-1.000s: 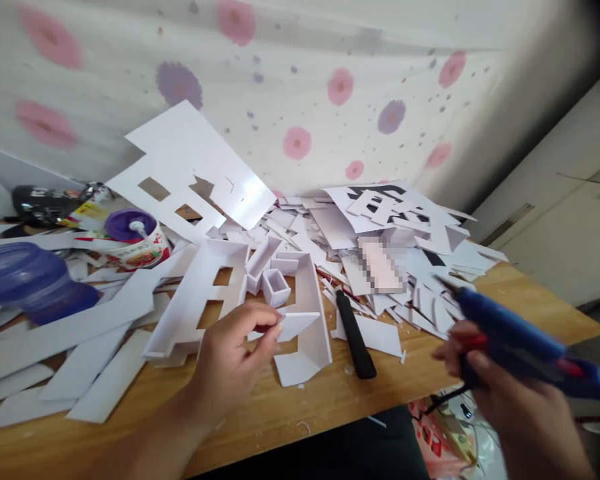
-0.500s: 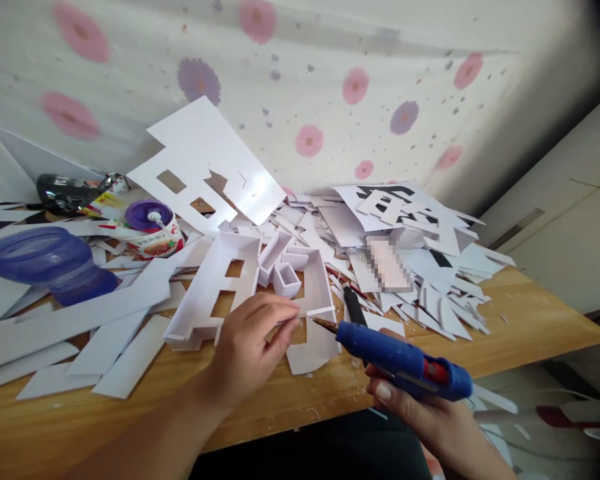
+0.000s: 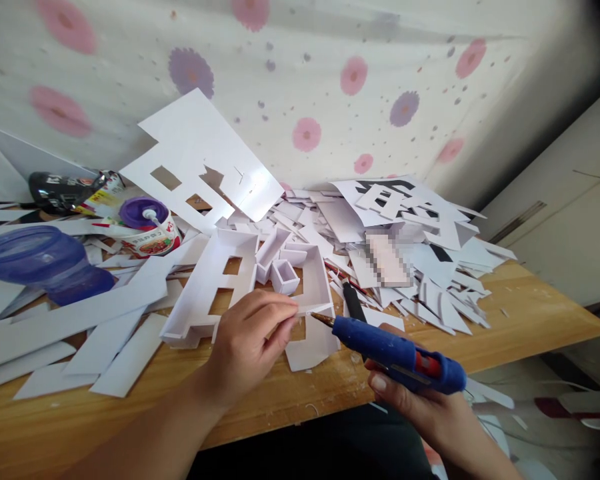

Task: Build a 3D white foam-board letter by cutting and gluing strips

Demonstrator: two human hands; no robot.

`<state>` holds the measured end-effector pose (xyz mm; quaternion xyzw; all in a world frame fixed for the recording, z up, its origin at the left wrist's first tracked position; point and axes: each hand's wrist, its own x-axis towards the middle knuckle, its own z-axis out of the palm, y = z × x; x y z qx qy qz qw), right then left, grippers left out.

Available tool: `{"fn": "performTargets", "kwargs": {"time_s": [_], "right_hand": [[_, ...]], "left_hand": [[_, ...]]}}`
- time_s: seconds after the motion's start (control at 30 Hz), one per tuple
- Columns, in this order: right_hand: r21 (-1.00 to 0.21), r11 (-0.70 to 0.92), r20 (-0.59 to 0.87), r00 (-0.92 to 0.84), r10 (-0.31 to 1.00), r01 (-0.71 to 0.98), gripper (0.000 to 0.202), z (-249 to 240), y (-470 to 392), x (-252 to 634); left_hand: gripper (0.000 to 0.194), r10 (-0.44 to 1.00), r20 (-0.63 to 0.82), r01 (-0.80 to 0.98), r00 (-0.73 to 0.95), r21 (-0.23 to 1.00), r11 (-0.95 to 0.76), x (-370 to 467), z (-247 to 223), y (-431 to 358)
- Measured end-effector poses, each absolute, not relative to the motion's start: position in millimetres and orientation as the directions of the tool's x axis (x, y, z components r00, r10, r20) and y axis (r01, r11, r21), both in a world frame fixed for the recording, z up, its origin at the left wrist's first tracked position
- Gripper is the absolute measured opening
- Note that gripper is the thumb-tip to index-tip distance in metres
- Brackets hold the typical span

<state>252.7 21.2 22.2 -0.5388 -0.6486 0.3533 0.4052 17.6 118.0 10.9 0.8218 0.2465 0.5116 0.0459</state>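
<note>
My right hand (image 3: 410, 393) is wrapped round a blue glue gun (image 3: 395, 353), its brown tip pointing left and touching or almost touching a thin white strip (image 3: 316, 309). The strip's left end is pinched between the thumb and fingers of my left hand (image 3: 255, 333). Beneath and behind lies a white board model (image 3: 207, 273) with low walls and cut-out openings. A small open white box (image 3: 285, 276) stands inside it, beside a narrow white trough-like piece (image 3: 271, 255).
White offcuts (image 3: 440, 303) pile up at the right, with a black-handled tool (image 3: 353, 300) near the gun. A large cut sheet (image 3: 205, 153) leans behind. At left are a purple container (image 3: 45, 260), a paper tub (image 3: 155, 241) and long strips (image 3: 125, 353) on the wooden table (image 3: 260, 417).
The glue gun's tip has shifted slightly left and up, closer to the strip by my left fingers. My left hand keeps its pinch. The view has shifted a little.
</note>
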Motion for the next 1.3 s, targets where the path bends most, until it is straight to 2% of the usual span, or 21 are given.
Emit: {"fn": "performTargets", "kwargs": {"time_s": [0.13, 0.37, 0.8, 1.03, 1.3], "right_hand": [[-0.860, 0.221, 0.169, -0.152, 0.974, 0.460, 0.009, 25.9, 21.6, 253.3], [-0.821, 0.244, 0.188, -0.160, 0.969, 0.517, 0.010, 27.5, 20.4, 256.9], [-0.813, 0.280, 0.226, -0.166, 0.960, 0.510, 0.010, 29.9, 18.7, 253.5], [-0.815, 0.226, 0.197, -0.112, 0.974, 0.534, 0.012, 27.3, 16.0, 255.6], [-0.817, 0.211, 0.163, -0.135, 0.977, 0.536, 0.014, 30.2, 19.0, 252.6]], "left_hand": [[0.018, 0.445, 0.814, 0.365, 0.373, 0.312, -0.877, 17.3, 10.9, 118.0], [0.024, 0.411, 0.824, 0.367, 0.391, 0.270, -0.890, 15.0, 11.5, 118.4], [0.023, 0.420, 0.819, 0.368, 0.392, 0.279, -0.887, 14.7, 9.1, 120.7], [0.023, 0.422, 0.814, 0.371, 0.398, 0.278, -0.886, 14.8, 11.2, 119.2], [0.024, 0.423, 0.818, 0.377, 0.389, 0.278, -0.884, 14.2, 11.3, 118.6]]}}
